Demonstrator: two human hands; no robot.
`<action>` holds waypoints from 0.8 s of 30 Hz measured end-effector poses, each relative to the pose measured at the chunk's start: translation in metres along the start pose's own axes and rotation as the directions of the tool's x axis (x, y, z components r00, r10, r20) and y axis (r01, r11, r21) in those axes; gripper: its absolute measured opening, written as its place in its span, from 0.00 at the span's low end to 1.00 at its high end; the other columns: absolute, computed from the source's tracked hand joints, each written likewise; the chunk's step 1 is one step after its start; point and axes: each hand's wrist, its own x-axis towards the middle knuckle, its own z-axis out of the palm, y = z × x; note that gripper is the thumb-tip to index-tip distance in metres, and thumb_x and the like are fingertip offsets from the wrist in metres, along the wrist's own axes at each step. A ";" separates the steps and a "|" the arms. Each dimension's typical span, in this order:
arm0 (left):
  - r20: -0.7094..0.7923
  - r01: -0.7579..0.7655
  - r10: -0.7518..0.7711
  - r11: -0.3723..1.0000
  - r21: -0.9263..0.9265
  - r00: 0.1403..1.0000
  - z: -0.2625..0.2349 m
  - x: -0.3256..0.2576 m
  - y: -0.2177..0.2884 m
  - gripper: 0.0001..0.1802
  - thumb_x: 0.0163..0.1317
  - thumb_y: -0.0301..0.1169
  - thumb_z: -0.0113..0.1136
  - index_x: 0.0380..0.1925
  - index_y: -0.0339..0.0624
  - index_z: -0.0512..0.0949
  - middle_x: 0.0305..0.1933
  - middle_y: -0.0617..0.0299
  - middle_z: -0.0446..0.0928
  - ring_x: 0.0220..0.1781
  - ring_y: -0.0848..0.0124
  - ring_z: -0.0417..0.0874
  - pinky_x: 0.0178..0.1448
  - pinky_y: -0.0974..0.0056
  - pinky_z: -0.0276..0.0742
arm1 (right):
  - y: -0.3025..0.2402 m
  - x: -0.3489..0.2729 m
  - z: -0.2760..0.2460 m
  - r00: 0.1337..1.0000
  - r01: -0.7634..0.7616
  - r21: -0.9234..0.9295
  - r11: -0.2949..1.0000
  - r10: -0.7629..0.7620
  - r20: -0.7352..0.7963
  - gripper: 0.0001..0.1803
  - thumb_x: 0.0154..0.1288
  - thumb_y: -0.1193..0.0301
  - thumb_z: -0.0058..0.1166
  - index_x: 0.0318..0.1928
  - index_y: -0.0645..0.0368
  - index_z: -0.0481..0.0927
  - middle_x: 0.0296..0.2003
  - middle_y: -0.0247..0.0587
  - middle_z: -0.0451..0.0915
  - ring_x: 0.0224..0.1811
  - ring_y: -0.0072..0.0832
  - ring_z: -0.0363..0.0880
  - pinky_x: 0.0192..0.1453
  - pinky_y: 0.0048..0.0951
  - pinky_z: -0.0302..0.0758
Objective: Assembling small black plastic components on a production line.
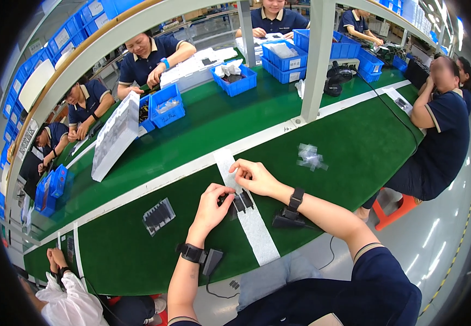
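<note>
My left hand [212, 205] and my right hand [255, 177] meet over a white strip [257, 231] that crosses the green work surface [137, 239]. Between the fingers of both hands sits a small black part [241, 201], resting on the strip. The left fingers pinch its left end; the right hand curls just above it, fingertips touching the strip's upper part. Each wrist wears a black band with a small black device attached.
A clear bag of black parts [158, 215] lies left of my hands, and a crumpled clear wrapper [310, 156] lies to the right. Blue bins [166, 105] and a tilted white tray [114, 137] stand beyond. Several people sit around the table; one [436, 130] at the right.
</note>
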 end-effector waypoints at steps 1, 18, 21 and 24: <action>-0.003 -0.007 0.007 1.000 0.003 1.000 -0.001 0.000 0.000 0.09 0.54 0.28 0.59 0.35 0.41 0.80 0.35 0.59 0.74 0.36 0.68 0.76 0.38 0.67 0.72 | -0.001 0.000 0.001 1.000 -0.013 -0.011 1.000 0.013 -0.008 0.12 0.52 0.80 0.49 0.40 0.61 0.74 0.19 0.31 0.75 0.20 0.14 0.69 0.23 0.19 0.66; -0.002 -0.022 0.022 1.000 0.011 1.000 0.001 0.001 -0.002 0.10 0.53 0.29 0.61 0.36 0.42 0.80 0.35 0.62 0.74 0.35 0.72 0.76 0.37 0.69 0.71 | -0.001 -0.001 -0.002 1.000 0.003 0.010 1.000 -0.004 0.023 0.11 0.52 0.79 0.49 0.39 0.61 0.73 0.20 0.32 0.75 0.21 0.15 0.69 0.25 0.20 0.67; -0.001 -0.033 0.033 0.999 0.019 0.999 0.001 0.002 -0.002 0.10 0.53 0.29 0.61 0.37 0.42 0.80 0.35 0.61 0.75 0.35 0.71 0.76 0.37 0.69 0.71 | -0.001 -0.001 -0.001 1.000 0.007 0.007 1.000 -0.007 0.002 0.12 0.51 0.80 0.49 0.39 0.62 0.73 0.19 0.32 0.75 0.20 0.16 0.70 0.25 0.21 0.67; -0.003 -0.038 0.038 0.999 0.006 0.999 0.002 0.000 -0.007 0.11 0.52 0.29 0.61 0.37 0.43 0.80 0.35 0.61 0.75 0.35 0.71 0.76 0.37 0.69 0.71 | -0.003 -0.001 0.000 1.000 -0.013 0.008 1.000 0.013 0.002 0.12 0.51 0.79 0.49 0.39 0.62 0.73 0.19 0.32 0.75 0.20 0.16 0.70 0.25 0.21 0.67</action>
